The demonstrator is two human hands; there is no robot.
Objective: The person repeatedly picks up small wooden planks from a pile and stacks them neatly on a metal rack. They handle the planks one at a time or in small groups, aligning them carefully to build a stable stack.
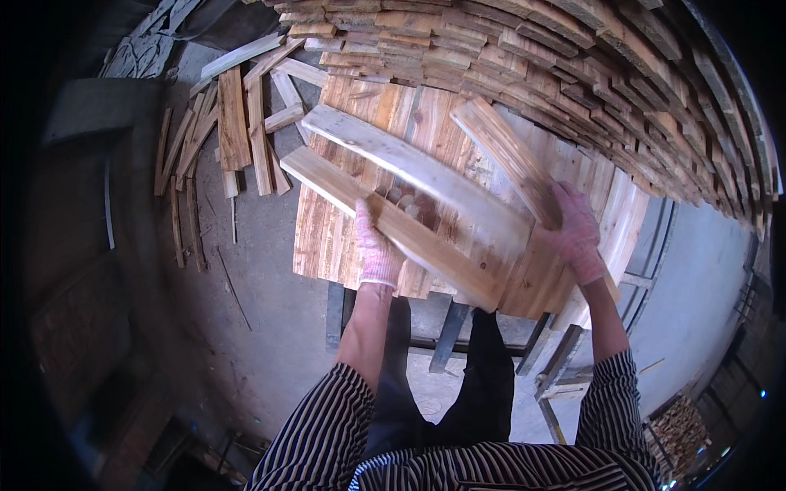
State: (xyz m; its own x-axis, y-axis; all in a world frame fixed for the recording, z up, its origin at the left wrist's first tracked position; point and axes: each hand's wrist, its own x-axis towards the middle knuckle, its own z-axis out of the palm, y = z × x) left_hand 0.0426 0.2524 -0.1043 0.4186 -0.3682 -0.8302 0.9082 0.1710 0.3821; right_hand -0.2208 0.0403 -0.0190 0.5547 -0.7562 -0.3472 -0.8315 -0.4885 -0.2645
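Note:
My left hand [379, 250], in a thin pinkish glove, grips the near edge of a long light-brown wooden board [401, 229]. This board slants from upper left to lower right above a layer of planks [323, 237]. With its fingers round a second, browner board [512, 159], my right hand [573, 233], in a matching glove, is at that board's near end. Between the two lies a pale, whitish board [409, 164], blurred at its right end. Whether that board rests on anything is unclear. Some small brownish shapes [413, 203] show in the gap below it.
Rows of stacked boards [524, 49] rise beyond the plank layer. Loose wooden strips [233, 123] lie on the floor at the far left. Dark metal supports [449, 335] stand under the planks by my legs. Another wood pile [678, 434] is at the lower right.

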